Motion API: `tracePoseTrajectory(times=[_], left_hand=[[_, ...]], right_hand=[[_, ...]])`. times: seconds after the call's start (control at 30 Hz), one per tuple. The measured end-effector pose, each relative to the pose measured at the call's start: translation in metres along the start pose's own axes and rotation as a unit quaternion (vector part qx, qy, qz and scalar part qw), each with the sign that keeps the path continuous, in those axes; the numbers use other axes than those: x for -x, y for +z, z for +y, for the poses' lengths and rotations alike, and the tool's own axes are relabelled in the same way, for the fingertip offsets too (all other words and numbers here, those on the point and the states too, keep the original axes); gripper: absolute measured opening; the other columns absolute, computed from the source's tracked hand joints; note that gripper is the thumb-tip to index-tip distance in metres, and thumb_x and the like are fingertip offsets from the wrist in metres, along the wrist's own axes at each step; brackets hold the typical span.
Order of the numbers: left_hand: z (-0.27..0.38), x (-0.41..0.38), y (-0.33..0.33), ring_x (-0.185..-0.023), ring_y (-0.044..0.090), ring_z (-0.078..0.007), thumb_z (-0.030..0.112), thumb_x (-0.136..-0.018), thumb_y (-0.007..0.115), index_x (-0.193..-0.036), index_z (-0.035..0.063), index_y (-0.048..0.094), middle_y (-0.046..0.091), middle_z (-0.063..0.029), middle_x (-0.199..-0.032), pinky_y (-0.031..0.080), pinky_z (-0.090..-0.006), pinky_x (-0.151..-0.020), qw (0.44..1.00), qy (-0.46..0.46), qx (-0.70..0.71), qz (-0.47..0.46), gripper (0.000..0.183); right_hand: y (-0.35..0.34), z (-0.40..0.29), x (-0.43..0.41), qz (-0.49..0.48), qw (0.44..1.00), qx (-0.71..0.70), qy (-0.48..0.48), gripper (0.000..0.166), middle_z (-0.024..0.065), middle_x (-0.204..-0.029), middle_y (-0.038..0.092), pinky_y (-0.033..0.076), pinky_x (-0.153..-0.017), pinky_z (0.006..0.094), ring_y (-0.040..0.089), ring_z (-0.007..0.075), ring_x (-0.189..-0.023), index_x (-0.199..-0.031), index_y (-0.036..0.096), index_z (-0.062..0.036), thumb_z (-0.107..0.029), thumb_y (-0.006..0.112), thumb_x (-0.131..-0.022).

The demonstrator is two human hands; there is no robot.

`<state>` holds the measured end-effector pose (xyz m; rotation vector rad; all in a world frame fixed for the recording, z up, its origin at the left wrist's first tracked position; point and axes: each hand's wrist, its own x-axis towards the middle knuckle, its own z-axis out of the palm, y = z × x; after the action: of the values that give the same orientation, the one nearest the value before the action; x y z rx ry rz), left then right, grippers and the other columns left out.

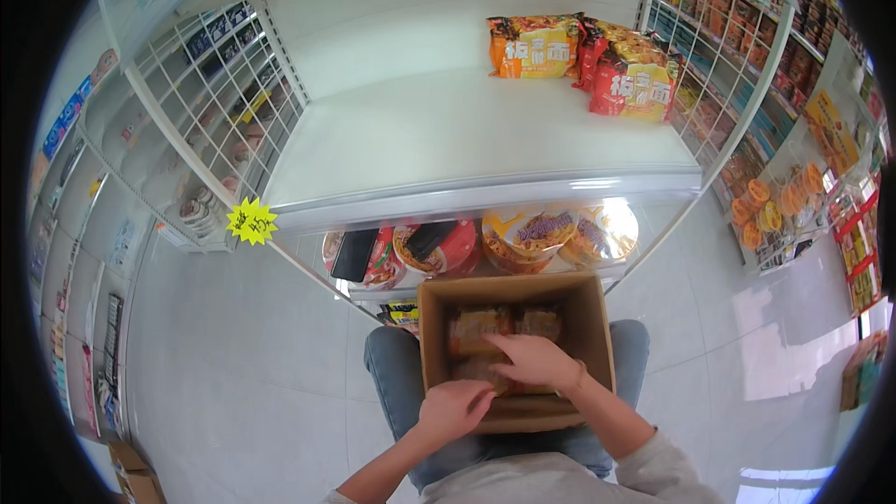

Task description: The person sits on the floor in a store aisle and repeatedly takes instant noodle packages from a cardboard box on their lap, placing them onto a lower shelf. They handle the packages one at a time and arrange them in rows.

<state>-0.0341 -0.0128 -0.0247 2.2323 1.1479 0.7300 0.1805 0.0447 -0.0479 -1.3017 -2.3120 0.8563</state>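
An open cardboard box (518, 422) rests on my lap, with several packets of instant noodles (479, 327) lying inside. My left hand (458, 406) is at the box's near left part, fingers bent down over the packets; whether it grips one is hidden. My right hand (533, 362) reaches into the box with fingers spread toward the packets, and its hold on any packet cannot be made out. On the white shelf (434, 133) ahead stand an orange noodle packet (535, 49) and red noodle packets (633, 84), grouped at the back right.
Below the shelf's front edge are noodle bowls (525, 234) and two dark phone-like objects (355, 254). A yellow star-shaped price tag (252, 221) hangs at the shelf's left corner. Wire grid panels (217, 84) flank the shelf. Stocked racks stand on both sides.
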Motion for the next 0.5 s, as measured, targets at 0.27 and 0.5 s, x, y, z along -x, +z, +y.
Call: tracePoseTrajectory(times=[0.27, 0.5], left_hand=[[0.004, -0.075, -0.052, -0.081, 0.071, -0.0127, -0.002, -0.093, 0.066, -0.115, 0.0021, 0.065, 0.074, -0.0065, -0.097, 0.056, -0.0264, -0.072, 0.967, -0.012, 0.205, 0.151, 0.022], [0.032, -0.266, -0.132, -0.109, 0.064, -0.0185, 0.006, -0.092, 0.069, -0.122, 0.0017, 0.059, 0.067, -0.0094, -0.119, 0.052, -0.0336, -0.088, 0.961, 0.093, 0.152, 0.212, 0.033]], right_hand=[[-0.022, -0.039, 0.103, 0.025, 0.992, 0.074, 0.099, 0.041, 0.0131, -0.083, 0.071, 0.056, -0.065, 0.0435, 0.07, 0.0328, -0.073, -0.121, 0.064, -0.0096, -0.039, 0.067, -0.093], [0.006, -0.02, 0.112, 0.152, 0.984, 0.063, 0.067, 0.029, 0.012, -0.079, 0.069, 0.056, -0.059, 0.041, 0.068, 0.0312, -0.067, -0.105, 0.066, -0.0084, -0.034, 0.069, -0.091]])
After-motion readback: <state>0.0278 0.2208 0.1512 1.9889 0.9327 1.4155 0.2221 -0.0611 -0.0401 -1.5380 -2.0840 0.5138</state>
